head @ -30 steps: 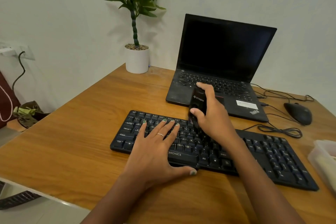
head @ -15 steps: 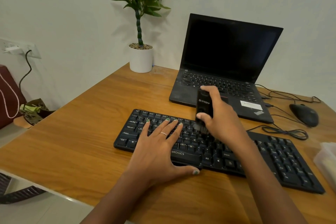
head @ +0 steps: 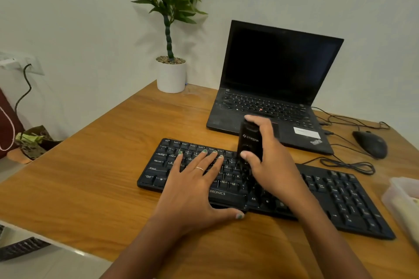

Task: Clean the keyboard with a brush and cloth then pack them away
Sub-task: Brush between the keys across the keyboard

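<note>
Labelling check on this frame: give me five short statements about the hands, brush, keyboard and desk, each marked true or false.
1. The right hand grips the black brush. True.
2. The left hand lies flat on the keyboard, fingers straight. True.
3. The laptop is closed. False: its lid is open, with the screen dark.
4. The mouse sits left of the keyboard. False: it lies at the right, beside the laptop.
5. The potted plant stands at the desk's far edge, by the wall. True.
</note>
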`<state>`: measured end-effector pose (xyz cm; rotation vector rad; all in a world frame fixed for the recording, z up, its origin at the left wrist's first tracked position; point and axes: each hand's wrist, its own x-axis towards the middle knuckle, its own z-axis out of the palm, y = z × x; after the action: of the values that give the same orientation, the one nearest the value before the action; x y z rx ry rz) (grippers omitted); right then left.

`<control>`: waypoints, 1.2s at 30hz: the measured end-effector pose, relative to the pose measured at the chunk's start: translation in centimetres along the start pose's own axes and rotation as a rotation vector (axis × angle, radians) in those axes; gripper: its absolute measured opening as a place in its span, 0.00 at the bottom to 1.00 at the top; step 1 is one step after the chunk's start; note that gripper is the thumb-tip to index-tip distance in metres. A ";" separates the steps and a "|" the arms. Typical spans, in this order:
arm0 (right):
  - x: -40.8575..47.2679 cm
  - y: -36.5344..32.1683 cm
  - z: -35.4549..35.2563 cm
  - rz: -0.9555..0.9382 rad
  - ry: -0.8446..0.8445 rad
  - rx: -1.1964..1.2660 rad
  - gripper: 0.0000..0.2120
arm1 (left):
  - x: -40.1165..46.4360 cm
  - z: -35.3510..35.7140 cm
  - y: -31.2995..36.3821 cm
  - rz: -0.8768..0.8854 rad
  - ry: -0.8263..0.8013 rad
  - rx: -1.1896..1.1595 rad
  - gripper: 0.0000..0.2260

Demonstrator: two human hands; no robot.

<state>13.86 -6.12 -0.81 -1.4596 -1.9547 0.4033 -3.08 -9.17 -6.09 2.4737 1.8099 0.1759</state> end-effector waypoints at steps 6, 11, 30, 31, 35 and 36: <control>0.4 1.1 -0.7 0.039 0.103 -0.064 0.32 | 0.0 0.0 -0.1 0.007 0.000 -0.005 0.52; -0.7 0.4 -1.0 -0.065 -0.120 0.166 0.32 | 0.0 0.2 0.0 0.005 0.015 -0.020 0.54; -1.0 0.4 -0.4 -0.111 -0.091 0.211 0.32 | 0.0 0.2 0.1 0.009 0.018 -0.016 0.52; -0.6 0.7 -0.3 -0.087 -0.045 0.160 0.32 | 0.0 0.3 0.1 0.008 0.021 -0.021 0.52; -0.4 0.6 0.1 -0.065 0.158 -0.161 0.31 | 0.0 0.4 -0.1 0.014 0.054 -0.014 0.53; -0.7 0.5 0.2 -0.118 0.102 -0.115 0.31 | 0.0 0.4 -0.1 0.011 0.057 -0.012 0.53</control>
<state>14.26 -6.61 -1.47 -1.3985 -1.9980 0.1632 -3.14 -9.13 -6.55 2.4960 1.8113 0.2592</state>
